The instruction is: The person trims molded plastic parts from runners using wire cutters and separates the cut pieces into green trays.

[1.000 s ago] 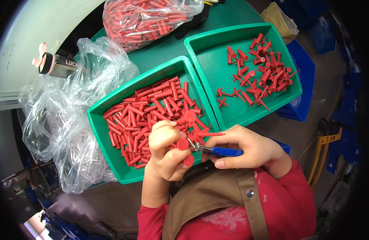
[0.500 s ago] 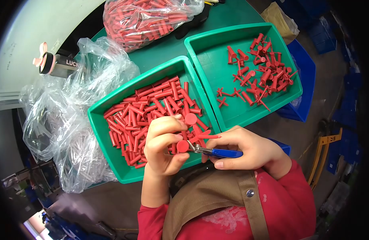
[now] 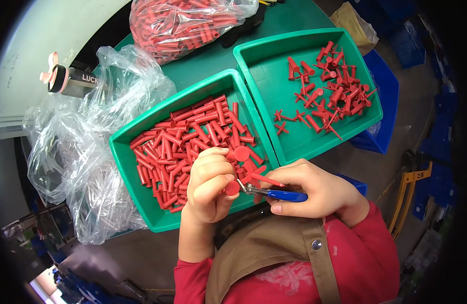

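Note:
Between the fingers of my left hand (image 3: 209, 181) is a red plastic molded piece with a round cap (image 3: 232, 188); a second round cap (image 3: 241, 153) shows just beyond the fingertips. Blue-handled nippers (image 3: 289, 195) lie in the grip of my right hand (image 3: 322, 188), fingers wrapped round the handles. Their metal jaws touch or nearly touch the red piece beside the lower cap; whether they close on it I cannot tell. A thin red runner (image 3: 266, 180) sticks out above the jaws. Both hands are over the near edge of a green tray (image 3: 165, 223) of red capped tubes (image 3: 167, 147).
A second green tray (image 3: 266, 121) adjoins on the right, with red capped pieces and cross-shaped bits (image 3: 300, 116). Behind stands a clear bag of red tubes (image 3: 182, 30). Crumpled clear plastic (image 3: 86, 167) and a drink bottle (image 3: 73, 81) are at left, a blue bin (image 3: 388, 111) at right.
The red runner by the nippers has swung, its free end now angled lower toward my right hand. My left hand has turned slightly; both hands keep their hold.

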Motion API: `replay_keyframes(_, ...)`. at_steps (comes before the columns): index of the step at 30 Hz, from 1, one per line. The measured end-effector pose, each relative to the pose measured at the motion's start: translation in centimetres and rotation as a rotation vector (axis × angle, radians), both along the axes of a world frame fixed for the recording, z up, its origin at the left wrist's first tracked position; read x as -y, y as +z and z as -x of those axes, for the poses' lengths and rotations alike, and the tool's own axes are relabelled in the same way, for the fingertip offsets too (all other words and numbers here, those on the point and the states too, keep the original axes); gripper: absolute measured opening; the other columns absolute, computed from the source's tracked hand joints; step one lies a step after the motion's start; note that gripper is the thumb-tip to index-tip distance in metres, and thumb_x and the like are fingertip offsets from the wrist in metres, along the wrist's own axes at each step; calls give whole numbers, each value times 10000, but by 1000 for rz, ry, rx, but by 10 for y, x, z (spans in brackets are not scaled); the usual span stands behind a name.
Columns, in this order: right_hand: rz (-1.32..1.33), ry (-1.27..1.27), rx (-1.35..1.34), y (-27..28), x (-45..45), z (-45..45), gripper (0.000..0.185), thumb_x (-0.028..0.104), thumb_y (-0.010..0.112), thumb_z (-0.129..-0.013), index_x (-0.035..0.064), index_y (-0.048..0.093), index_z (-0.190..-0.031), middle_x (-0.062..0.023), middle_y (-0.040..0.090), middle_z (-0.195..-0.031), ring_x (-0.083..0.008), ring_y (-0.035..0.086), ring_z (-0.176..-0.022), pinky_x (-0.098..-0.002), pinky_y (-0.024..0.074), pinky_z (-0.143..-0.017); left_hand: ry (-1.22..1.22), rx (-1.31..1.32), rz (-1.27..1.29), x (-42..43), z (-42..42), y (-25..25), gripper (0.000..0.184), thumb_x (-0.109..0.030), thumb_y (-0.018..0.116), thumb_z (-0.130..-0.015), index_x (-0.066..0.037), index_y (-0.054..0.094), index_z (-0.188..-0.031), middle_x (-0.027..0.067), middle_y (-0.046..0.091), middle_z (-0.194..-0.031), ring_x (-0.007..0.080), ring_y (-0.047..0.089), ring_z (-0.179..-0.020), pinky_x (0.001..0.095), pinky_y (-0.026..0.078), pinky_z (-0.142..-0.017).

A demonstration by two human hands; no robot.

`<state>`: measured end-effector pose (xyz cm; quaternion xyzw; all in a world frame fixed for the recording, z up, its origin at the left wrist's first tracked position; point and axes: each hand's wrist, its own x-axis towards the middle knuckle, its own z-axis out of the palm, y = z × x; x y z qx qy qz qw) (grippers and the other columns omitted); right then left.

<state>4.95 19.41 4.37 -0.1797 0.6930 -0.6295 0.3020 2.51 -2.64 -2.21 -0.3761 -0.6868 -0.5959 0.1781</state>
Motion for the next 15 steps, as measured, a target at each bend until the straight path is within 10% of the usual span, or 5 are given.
replay_keyframes(15, 93, 44, 65, -2, 3, -2, 266, 113, 656, -840, -9, 629, -1075, -121, 687, -934, -213, 673, -831, -315, 506, -734, -248, 293, -151, -2, -9, -4, 272, -331, 489, -1004, -65, 468, -1059, 231, 397, -1173, 311, 565, -936, 418, 527, -767)
